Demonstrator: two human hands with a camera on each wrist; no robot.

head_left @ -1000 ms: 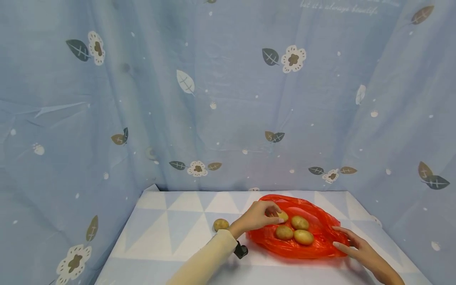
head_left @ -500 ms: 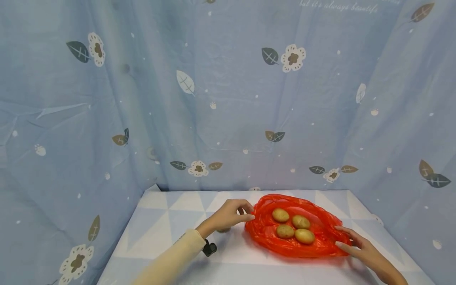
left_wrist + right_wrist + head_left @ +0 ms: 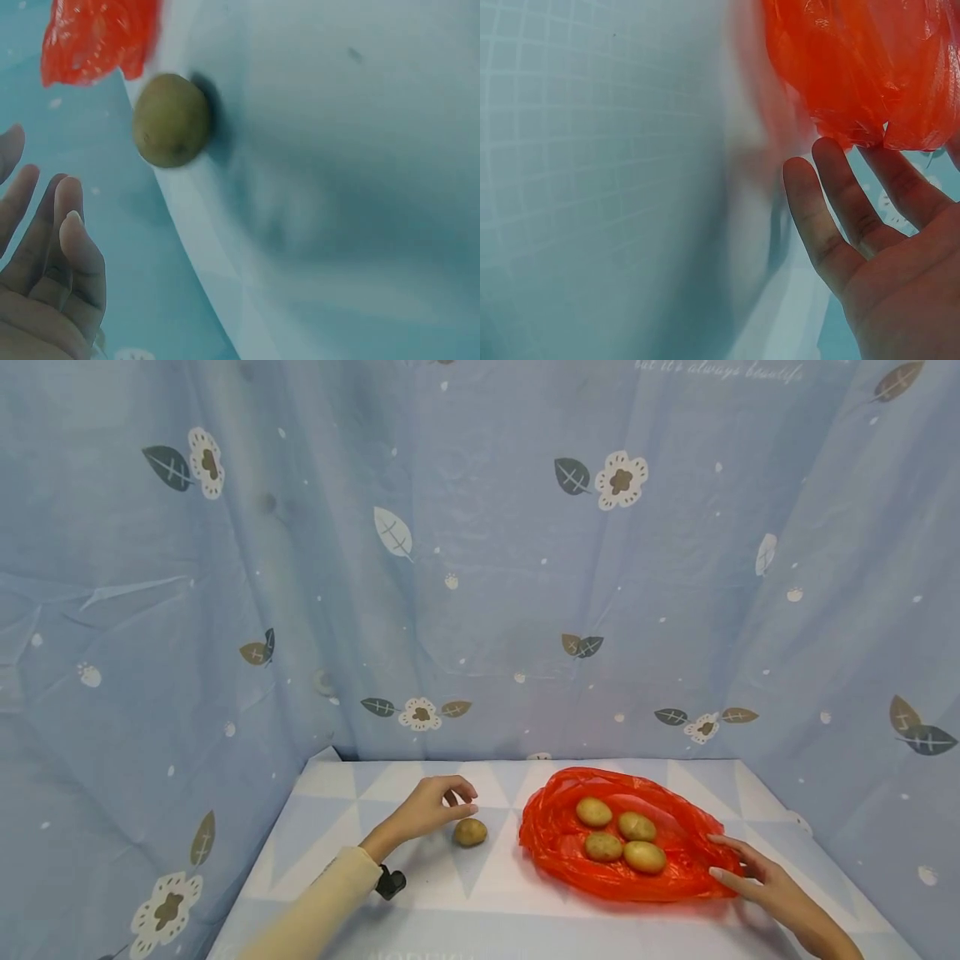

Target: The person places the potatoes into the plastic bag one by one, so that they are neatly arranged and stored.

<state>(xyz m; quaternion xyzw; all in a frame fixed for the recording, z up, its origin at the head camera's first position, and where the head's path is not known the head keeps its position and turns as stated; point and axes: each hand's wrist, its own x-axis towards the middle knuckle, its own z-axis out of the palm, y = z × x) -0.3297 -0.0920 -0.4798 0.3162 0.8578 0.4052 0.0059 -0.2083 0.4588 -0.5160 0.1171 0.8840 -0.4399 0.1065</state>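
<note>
My left hand hovers just behind and left of a lone potato on the table, its fingers loosely bent with nothing between them. In the left wrist view, the same potato lies apart from the fingertips. A red plastic bag lies spread open to the right, with several potatoes gathered inside. At the bag's right end rests my right hand, thumb and fingers spread against its edge. The right wrist view has extended fingers right at the red plastic.
A table with a pale blue and white triangle-patterned cover bears everything. Behind it and on both sides hangs a blue curtain printed with leaves and flowers. A small black device sits at my left wrist.
My left hand has left a potato in the red bag and moved left, empty, to beside the lone potato. The right hand has stayed at the bag's edge.
</note>
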